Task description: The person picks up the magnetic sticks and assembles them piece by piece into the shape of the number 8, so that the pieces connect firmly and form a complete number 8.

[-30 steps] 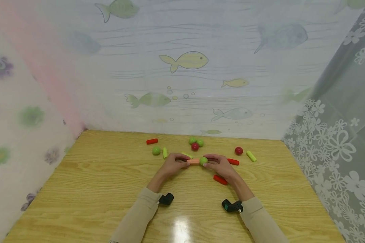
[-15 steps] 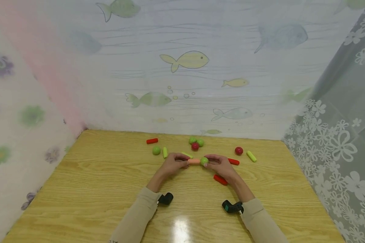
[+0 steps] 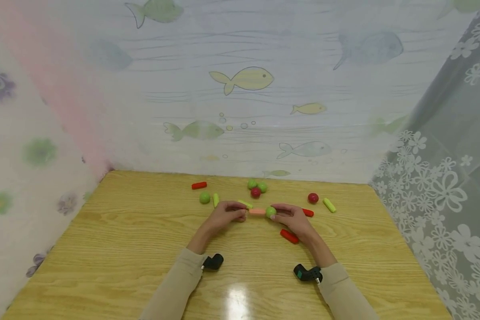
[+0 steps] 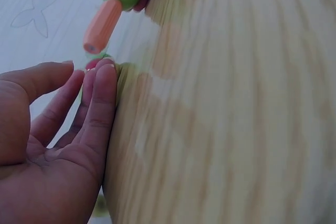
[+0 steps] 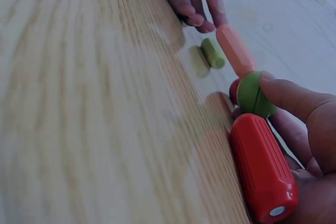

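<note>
1. Since the earlier frame, the left hand (image 3: 225, 216) has drawn away to the left, off the peach stick (image 3: 258, 212); the stick and its green ball (image 3: 270, 212) have shifted slightly right.
2. Nearest, a black wrist camera sits at each cuff, the left one (image 3: 214, 262) and the right one (image 3: 307, 272).
3. Beyond them, a red stick (image 3: 290, 236) lies slanted on the wooden table (image 3: 248, 262), just beside the right hand.
4. The left hand's thumb and fingers are apart and hold nothing, just beside the stick's free end.
5. The right hand (image 3: 295, 218) pinches the green ball between thumb and fingers.
6. Between the hands, the peach stick's long axis runs left to right, nearly level in the head view: one end meets the ball, the free end, with its small grey disc, points to the left hand.
7. Farther back, a second red stick (image 3: 308, 213) partly shows behind the right hand, and a yellow-green stick (image 3: 246, 204) slants behind the peach one.
8. Farthest on the table, two green balls and a dark red ball (image 3: 255, 193) cluster; behind hangs a fish-patterned curtain (image 3: 240, 106).
</note>
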A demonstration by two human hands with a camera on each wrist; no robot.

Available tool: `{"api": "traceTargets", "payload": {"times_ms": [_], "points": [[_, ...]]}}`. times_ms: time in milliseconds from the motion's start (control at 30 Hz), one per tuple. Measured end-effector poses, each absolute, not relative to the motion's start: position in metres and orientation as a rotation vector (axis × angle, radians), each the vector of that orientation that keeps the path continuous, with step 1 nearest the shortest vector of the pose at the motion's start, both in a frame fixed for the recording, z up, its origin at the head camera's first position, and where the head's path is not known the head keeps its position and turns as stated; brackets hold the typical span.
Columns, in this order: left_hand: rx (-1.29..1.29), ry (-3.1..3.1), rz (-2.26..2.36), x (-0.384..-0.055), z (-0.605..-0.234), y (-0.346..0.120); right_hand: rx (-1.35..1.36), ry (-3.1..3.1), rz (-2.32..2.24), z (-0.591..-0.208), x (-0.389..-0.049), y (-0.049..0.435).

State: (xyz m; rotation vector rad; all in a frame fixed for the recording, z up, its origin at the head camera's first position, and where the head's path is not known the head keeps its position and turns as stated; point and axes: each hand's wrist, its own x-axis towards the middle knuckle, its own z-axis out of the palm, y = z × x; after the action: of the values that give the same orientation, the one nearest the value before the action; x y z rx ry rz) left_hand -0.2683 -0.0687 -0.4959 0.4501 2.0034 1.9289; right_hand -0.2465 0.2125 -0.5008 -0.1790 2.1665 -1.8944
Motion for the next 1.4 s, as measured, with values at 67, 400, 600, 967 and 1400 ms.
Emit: {"api": "traceTargets", "payload": {"times_ms": [67,400,600,967,1400], "points": [[0.433,1.988,1.945,-0.268,-0.495,-0.071,-0.176,2.165,-1.896,-0.501,-0.246,0.214],[0.327,2.007,1.985,-0.268,-0.489,-0.082,-0.194,2.115,-1.901,-0.504,-0.246,0.220],[0.348,2.070,2.004,-0.278,-0.481,-0.080,-0.184,2.102,-1.906,-0.503,-0.244,0.220],[0.484,2.252,2.002,-0.305,-0.458,-0.068,-0.168,2.098,-1.911,-0.503,-0.245,0.219],[0.425,2.537,1.784,-0.333,-0.469,-0.051,-0.186,2.116,-1.912,-0.505,-0.245,0.218]]}}
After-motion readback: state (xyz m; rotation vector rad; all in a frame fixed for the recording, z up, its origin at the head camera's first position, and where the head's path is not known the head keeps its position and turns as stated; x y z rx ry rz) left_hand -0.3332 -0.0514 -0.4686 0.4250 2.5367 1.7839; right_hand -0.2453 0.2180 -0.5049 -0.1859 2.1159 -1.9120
